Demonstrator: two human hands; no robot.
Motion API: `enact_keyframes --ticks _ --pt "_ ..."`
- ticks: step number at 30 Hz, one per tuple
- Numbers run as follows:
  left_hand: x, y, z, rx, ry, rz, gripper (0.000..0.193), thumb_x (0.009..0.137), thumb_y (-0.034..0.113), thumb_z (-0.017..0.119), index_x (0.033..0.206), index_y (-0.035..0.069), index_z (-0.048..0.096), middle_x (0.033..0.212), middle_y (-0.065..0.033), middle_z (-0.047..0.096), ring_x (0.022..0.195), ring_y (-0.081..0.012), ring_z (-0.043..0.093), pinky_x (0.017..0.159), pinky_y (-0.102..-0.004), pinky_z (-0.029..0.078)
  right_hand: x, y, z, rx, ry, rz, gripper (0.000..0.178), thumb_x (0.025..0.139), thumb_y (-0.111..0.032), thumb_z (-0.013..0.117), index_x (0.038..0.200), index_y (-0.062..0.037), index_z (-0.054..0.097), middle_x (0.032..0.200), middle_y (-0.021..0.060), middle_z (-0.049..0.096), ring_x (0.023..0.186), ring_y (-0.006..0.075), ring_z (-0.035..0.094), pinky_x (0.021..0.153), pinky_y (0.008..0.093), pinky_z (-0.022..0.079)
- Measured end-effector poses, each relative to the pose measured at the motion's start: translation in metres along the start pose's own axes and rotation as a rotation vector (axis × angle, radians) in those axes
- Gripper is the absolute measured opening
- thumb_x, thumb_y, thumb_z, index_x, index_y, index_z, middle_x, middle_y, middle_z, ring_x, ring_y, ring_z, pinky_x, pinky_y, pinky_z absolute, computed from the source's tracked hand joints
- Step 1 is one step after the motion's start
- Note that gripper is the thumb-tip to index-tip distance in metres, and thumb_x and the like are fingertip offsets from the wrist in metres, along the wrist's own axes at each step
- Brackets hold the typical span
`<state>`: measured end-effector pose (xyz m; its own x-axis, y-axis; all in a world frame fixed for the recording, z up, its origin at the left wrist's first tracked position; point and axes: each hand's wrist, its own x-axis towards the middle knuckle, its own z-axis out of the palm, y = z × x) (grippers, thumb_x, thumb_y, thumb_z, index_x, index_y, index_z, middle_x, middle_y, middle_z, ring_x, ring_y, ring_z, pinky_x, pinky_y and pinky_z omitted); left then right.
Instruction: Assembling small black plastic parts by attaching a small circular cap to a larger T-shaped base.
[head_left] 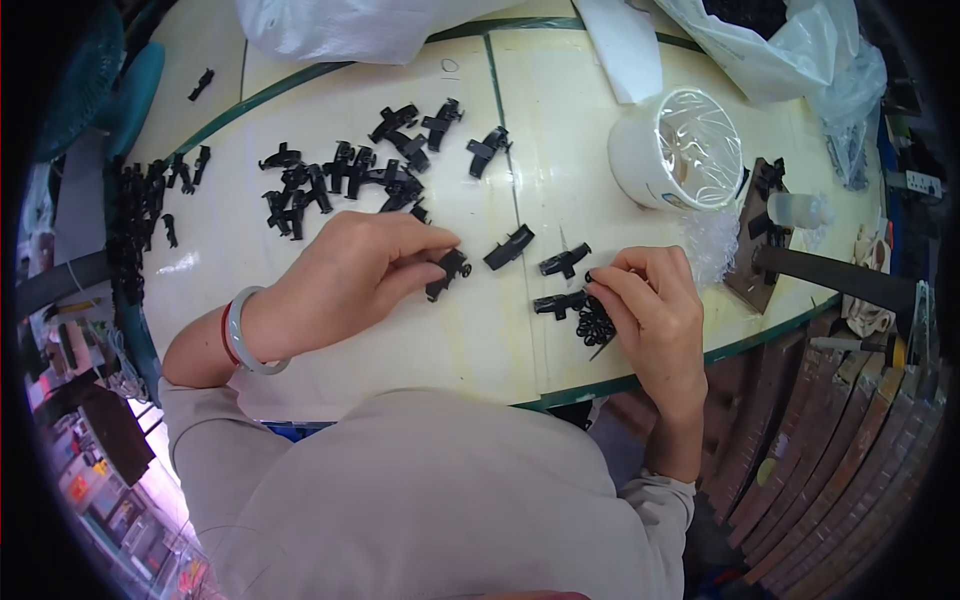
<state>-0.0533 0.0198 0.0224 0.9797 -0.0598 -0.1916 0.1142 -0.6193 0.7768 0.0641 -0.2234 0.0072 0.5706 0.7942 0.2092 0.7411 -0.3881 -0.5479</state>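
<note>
1. Tub [632, 160], white and round with clear film inside, stands on the pale table [470, 350], beyond the right hand [660, 315]; crumpled clear plastic [710, 250] lies near both.
2. To the tub's right lie a brown tray [745, 278] bearing black pieces and a translucent bottle [790, 210].
3. Beyond the left hand [365, 260], black fittings [358, 172] lie scattered; a denser pile [135, 225] sits at the far left.
4. Between the hands are three loose fittings [510, 247], the nearest beside a heap of black rings [596, 328].
5. The left hand reaches inward, back upward, pinching a black fitting [447, 278] between thumb and fingers.
6. The right hand bends leftward over the rings, thumb and forefinger closed on a small black piece [590, 277], mostly hidden.
</note>
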Motion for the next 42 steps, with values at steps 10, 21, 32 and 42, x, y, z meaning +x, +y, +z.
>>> enact_keyframes --ticks 10,21,32,42 --pt "-0.001 0.008 -0.003 0.239 0.262 0.085 0.025 0.074 0.006 0.069 0.098 0.001 0.061 0.086 -0.0096 0.057 0.062 -0.0188 0.058 0.053 -0.0269 0.046 -0.01 -0.001 -0.006 0.506 0.234 0.337 0.004 0.083 0.003 0.057 0.087 0.0032 0.056 0.095 0.015 0.062 0.07 0.0121 0.06 0.062 0.0252 0.051" --pt "0.038 0.008 0.029 0.187 0.16 0.296 0.023 0.067 0.008 0.072 0.086 0.003 0.06 0.08 -0.0077 0.053 0.076 -0.0241 0.054 0.065 -0.0325 0.046 -0.028 0.011 0.001 1.353 0.363 0.324 0.014 0.082 0.008 0.054 0.095 0.009 0.059 0.095 0.022 0.06 0.073 0.0222 0.065 0.065 0.0308 0.057" --pt "0.039 0.012 0.017 -0.181 -0.054 0.116 0.021 0.076 0.002 0.068 0.094 -0.002 0.06 0.086 -0.012 0.065 0.075 -0.0168 0.065 0.063 -0.0241 0.051 -0.023 0.003 -0.003 1.257 0.382 0.31 0.02 0.076 0.014 0.057 0.096 0.01 0.059 0.091 0.0182 0.06 0.072 0.0211 0.065 0.063 0.0282 0.057" --pt "0.04 0.012 0.016 -0.7 -0.229 -0.138 0.026 0.089 0.005 0.054 0.113 -0.003 0.055 0.09 -0.0053 0.058 0.08 -0.0098 0.061 0.071 -0.0222 0.051 -0.021 0.002 -0.004 0.907 0.468 0.274 0.021 0.072 0.017 0.059 0.091 0.0083 0.061 0.093 0.0185 0.061 0.075 0.0215 0.064 0.068 0.029 0.056"
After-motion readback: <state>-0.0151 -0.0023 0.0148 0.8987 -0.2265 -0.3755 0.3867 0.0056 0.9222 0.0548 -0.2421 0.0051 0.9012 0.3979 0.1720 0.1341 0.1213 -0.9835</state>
